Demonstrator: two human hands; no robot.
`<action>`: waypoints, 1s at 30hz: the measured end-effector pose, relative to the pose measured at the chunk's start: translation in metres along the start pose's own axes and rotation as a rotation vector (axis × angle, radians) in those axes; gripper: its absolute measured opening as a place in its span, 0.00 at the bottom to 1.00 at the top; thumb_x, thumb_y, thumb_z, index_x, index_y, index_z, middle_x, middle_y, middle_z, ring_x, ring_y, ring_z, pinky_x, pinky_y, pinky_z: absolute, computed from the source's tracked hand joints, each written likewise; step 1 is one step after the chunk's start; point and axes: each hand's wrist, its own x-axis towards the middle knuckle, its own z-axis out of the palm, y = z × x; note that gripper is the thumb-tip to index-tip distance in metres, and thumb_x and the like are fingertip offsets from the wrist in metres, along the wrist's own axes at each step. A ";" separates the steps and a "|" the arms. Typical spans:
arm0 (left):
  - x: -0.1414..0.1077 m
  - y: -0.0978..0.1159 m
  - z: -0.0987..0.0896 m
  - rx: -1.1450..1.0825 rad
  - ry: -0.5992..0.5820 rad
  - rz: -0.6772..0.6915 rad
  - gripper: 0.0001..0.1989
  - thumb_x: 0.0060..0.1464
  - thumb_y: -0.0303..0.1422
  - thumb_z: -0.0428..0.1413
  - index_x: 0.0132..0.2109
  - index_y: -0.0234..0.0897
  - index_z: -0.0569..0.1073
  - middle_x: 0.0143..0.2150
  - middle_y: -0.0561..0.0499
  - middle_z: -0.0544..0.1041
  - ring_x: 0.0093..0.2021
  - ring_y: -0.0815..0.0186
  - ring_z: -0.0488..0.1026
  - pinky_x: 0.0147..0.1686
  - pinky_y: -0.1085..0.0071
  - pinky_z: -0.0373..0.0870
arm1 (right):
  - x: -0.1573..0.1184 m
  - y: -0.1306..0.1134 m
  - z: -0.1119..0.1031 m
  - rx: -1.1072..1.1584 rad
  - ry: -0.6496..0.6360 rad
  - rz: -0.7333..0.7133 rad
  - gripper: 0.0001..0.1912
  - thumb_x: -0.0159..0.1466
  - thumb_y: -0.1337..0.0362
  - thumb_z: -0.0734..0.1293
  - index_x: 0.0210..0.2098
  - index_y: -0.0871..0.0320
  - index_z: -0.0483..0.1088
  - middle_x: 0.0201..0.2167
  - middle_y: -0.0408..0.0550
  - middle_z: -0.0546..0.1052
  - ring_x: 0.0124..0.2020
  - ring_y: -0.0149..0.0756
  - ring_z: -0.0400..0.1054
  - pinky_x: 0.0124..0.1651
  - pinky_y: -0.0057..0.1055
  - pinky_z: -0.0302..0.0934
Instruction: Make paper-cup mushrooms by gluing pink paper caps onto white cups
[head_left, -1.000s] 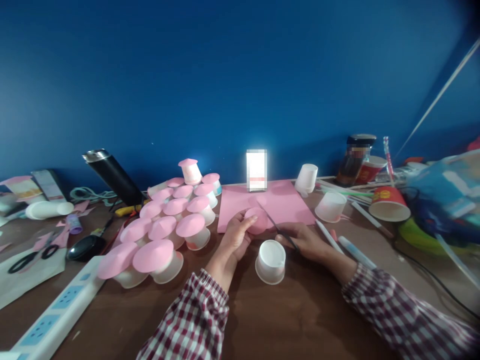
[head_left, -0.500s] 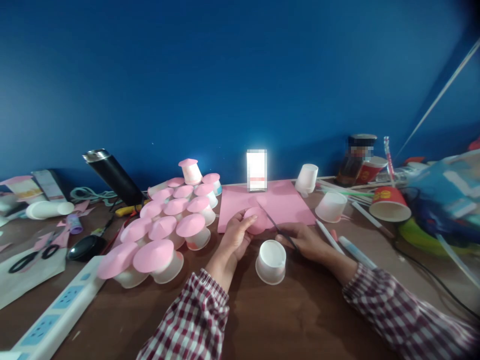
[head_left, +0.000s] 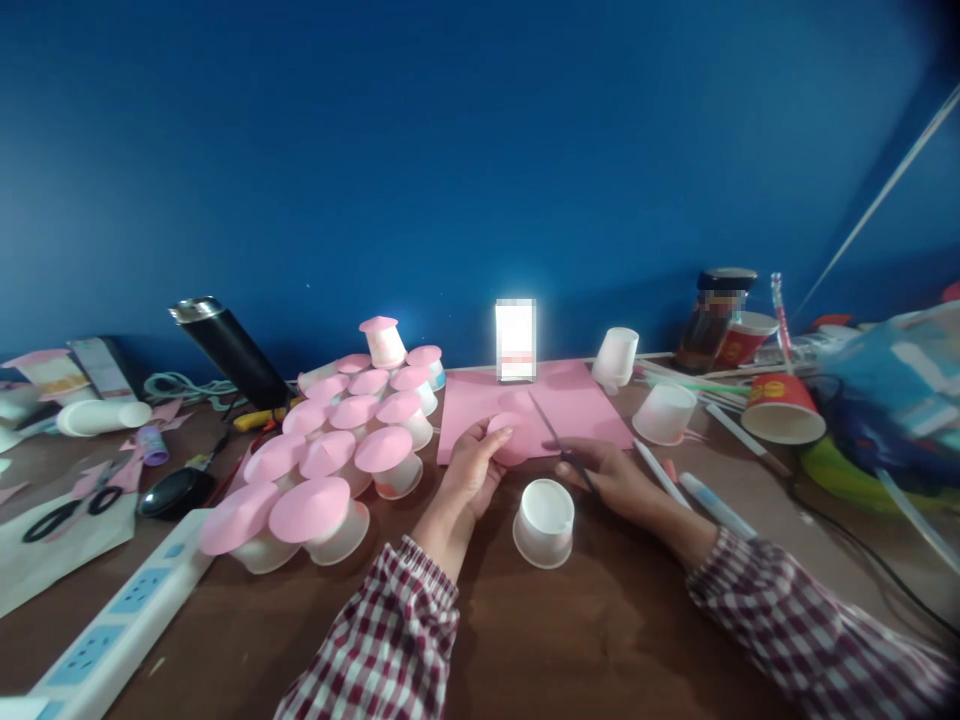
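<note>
My left hand is closed, pinching a pink paper disc between thumb and fingers. My right hand grips the dark handles of a pair of scissors. Their slim blades look closed and point up and away, just right of the disc and apart from it. Below and between both hands stands an upturned white paper cup. Beneath the disc and blades lies a sheet of pink paper.
Several white cups with pink cone tops crowd the left. Beyond them are a power strip, a black flask and another pair of scissors. Right are white cups, markers, a red cup and a jar.
The scissors have swung slightly right, away from the disc, with my right hand. My left hand keeps its pinch on the disc. The whole view has shifted a little.
</note>
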 end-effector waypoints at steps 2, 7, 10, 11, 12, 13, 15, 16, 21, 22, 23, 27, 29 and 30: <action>-0.001 0.000 0.000 -0.013 -0.003 0.007 0.17 0.46 0.32 0.64 0.43 0.30 0.74 0.36 0.45 0.79 0.35 0.65 0.76 0.33 0.72 0.73 | -0.002 0.000 -0.001 -0.098 0.086 -0.026 0.23 0.60 0.51 0.67 0.48 0.58 0.64 0.22 0.39 0.70 0.24 0.32 0.64 0.28 0.28 0.56; -0.002 0.000 0.000 -0.032 0.076 -0.004 0.15 0.44 0.31 0.64 0.41 0.32 0.74 0.34 0.50 0.79 0.32 0.68 0.75 0.31 0.74 0.72 | -0.013 -0.007 -0.018 -0.644 0.376 -0.030 0.09 0.58 0.59 0.67 0.31 0.56 0.63 0.25 0.44 0.74 0.27 0.36 0.67 0.29 0.29 0.53; -0.002 0.000 -0.002 -0.065 0.084 0.010 0.14 0.43 0.30 0.65 0.39 0.33 0.73 0.32 0.52 0.78 0.30 0.70 0.75 0.30 0.76 0.71 | -0.024 -0.010 -0.034 -0.865 0.400 0.050 0.06 0.59 0.62 0.66 0.32 0.57 0.64 0.28 0.48 0.76 0.30 0.40 0.70 0.30 0.29 0.53; -0.001 0.000 -0.003 -0.081 0.083 0.023 0.13 0.42 0.30 0.65 0.37 0.33 0.73 0.31 0.53 0.77 0.30 0.70 0.74 0.30 0.76 0.71 | -0.028 -0.010 -0.039 -0.931 0.388 0.079 0.06 0.59 0.62 0.65 0.33 0.57 0.65 0.28 0.48 0.76 0.30 0.41 0.71 0.30 0.29 0.53; -0.001 0.001 -0.003 -0.097 0.083 0.039 0.12 0.42 0.29 0.65 0.35 0.33 0.72 0.29 0.54 0.77 0.29 0.71 0.74 0.30 0.75 0.71 | -0.031 -0.011 -0.043 -0.989 0.370 0.103 0.06 0.60 0.62 0.65 0.33 0.57 0.65 0.28 0.49 0.76 0.30 0.41 0.71 0.30 0.29 0.52; -0.001 0.002 -0.003 -0.109 0.084 0.056 0.11 0.41 0.29 0.65 0.34 0.33 0.72 0.28 0.54 0.76 0.28 0.71 0.74 0.31 0.75 0.71 | -0.034 -0.011 -0.046 -1.032 0.345 0.123 0.06 0.59 0.62 0.66 0.34 0.58 0.66 0.28 0.50 0.76 0.30 0.42 0.71 0.30 0.29 0.52; -0.003 0.006 -0.001 -0.122 0.088 0.084 0.11 0.41 0.29 0.65 0.31 0.34 0.70 0.26 0.56 0.74 0.28 0.72 0.74 0.34 0.74 0.71 | -0.039 -0.013 -0.050 -1.081 0.272 0.149 0.08 0.58 0.63 0.67 0.35 0.59 0.67 0.30 0.52 0.77 0.32 0.43 0.72 0.30 0.29 0.53; -0.004 0.009 0.000 -0.122 0.089 0.092 0.11 0.42 0.29 0.65 0.32 0.34 0.70 0.26 0.56 0.74 0.28 0.72 0.74 0.35 0.74 0.71 | -0.040 -0.015 -0.050 -1.099 0.227 0.159 0.09 0.57 0.63 0.68 0.36 0.59 0.67 0.31 0.53 0.77 0.33 0.44 0.72 0.30 0.30 0.53; -0.026 0.024 0.011 -0.111 0.117 0.098 0.15 0.40 0.30 0.67 0.35 0.36 0.71 0.28 0.57 0.75 0.29 0.75 0.74 0.32 0.79 0.68 | -0.039 -0.027 -0.047 -1.170 0.129 0.193 0.07 0.57 0.65 0.69 0.34 0.62 0.73 0.38 0.62 0.76 0.41 0.52 0.72 0.36 0.35 0.59; -0.033 0.026 0.012 -0.112 0.136 0.100 0.15 0.39 0.29 0.67 0.35 0.36 0.71 0.29 0.58 0.74 0.28 0.76 0.74 0.31 0.80 0.68 | -0.036 -0.028 -0.047 -1.149 0.121 0.208 0.07 0.57 0.65 0.69 0.33 0.62 0.74 0.38 0.63 0.76 0.40 0.52 0.72 0.35 0.36 0.59; -0.039 0.028 0.012 -0.116 0.155 0.098 0.15 0.39 0.28 0.67 0.34 0.36 0.71 0.28 0.58 0.74 0.27 0.77 0.73 0.30 0.81 0.67 | -0.033 -0.028 -0.048 -1.114 0.100 0.228 0.06 0.56 0.64 0.69 0.31 0.62 0.75 0.36 0.63 0.77 0.37 0.51 0.73 0.33 0.35 0.59; -0.062 0.035 0.009 -0.134 0.211 0.062 0.14 0.39 0.25 0.67 0.32 0.35 0.70 0.26 0.59 0.72 0.23 0.80 0.68 0.24 0.83 0.65 | -0.022 -0.021 -0.057 -0.963 -0.025 0.276 0.04 0.51 0.66 0.71 0.22 0.60 0.75 0.19 0.50 0.74 0.21 0.38 0.69 0.22 0.29 0.55; -0.072 0.039 0.007 -0.137 0.223 0.054 0.13 0.40 0.24 0.66 0.31 0.34 0.70 0.25 0.59 0.71 0.23 0.80 0.68 0.23 0.83 0.65 | -0.021 -0.021 -0.061 -0.888 -0.078 0.279 0.02 0.51 0.68 0.70 0.23 0.59 0.76 0.14 0.44 0.71 0.15 0.32 0.64 0.19 0.27 0.53; -0.077 0.041 0.007 -0.139 0.226 0.051 0.12 0.41 0.23 0.66 0.31 0.34 0.70 0.26 0.59 0.71 0.23 0.79 0.69 0.23 0.83 0.66 | -0.022 -0.022 -0.063 -0.852 -0.097 0.275 0.03 0.51 0.68 0.69 0.25 0.58 0.77 0.13 0.42 0.70 0.13 0.31 0.62 0.18 0.27 0.53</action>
